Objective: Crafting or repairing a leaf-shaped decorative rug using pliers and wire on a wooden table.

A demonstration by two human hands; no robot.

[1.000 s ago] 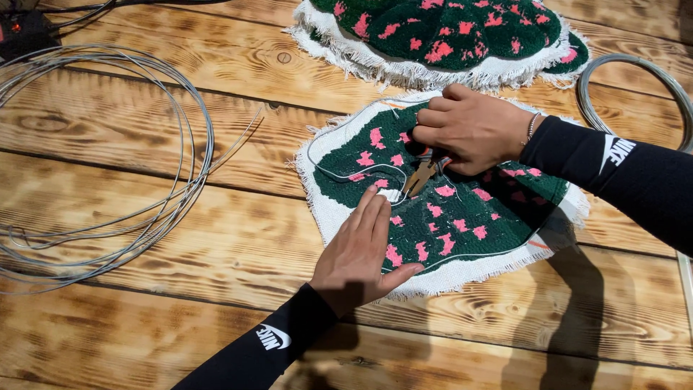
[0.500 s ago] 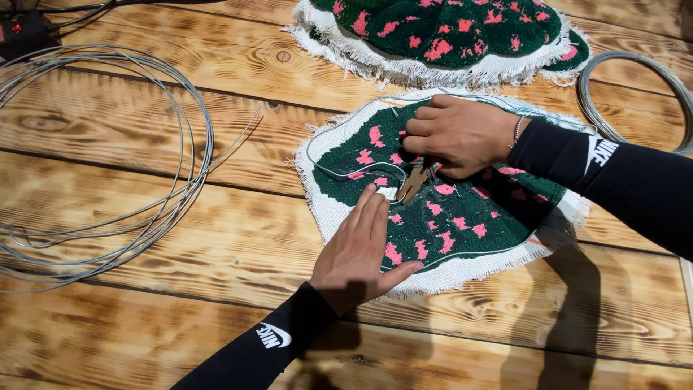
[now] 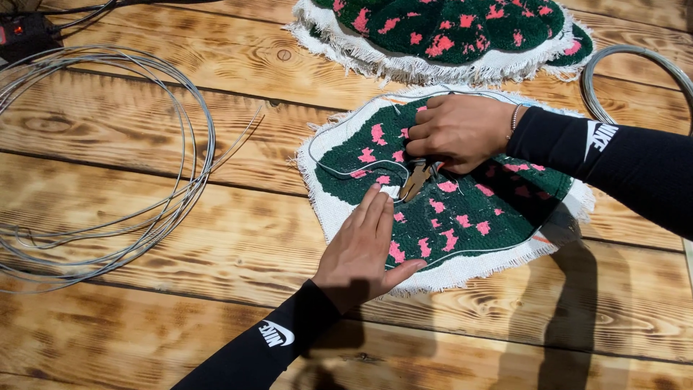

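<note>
The left hand [image 3: 364, 242] is lying flat, fingers together and stretched out, pressing down on the near edge of the rug [image 3: 469, 209], a green tufted piece with pink flecks and a white fringed border. It is grasping nothing. The rug is lying flat on the table [image 3: 180, 310], right of centre, at about 3 o'clock from the middle of the view.

The right hand [image 3: 455, 130] is clenched around pliers [image 3: 415, 179], whose tip is pointing down toward 7 o'clock, onto the rug's inner notch. The left fingertips [image 3: 379, 196] are sitting just beside that tip, near a thin wire [image 3: 346, 172] that is running along the rug's white border.

At 12 o'clock from the rug, a second rug [image 3: 447, 32] of the same colours is lying on the boards, close to it but apart. At 9 o'clock, well apart, a wire coil [image 3: 108, 166] is spreading in loose loops. At 2 o'clock, another coil [image 3: 635, 72] is partly showing behind the right sleeve. A black box [image 3: 25, 36] with cables is sitting at 10 o'clock, in the far corner.
</note>
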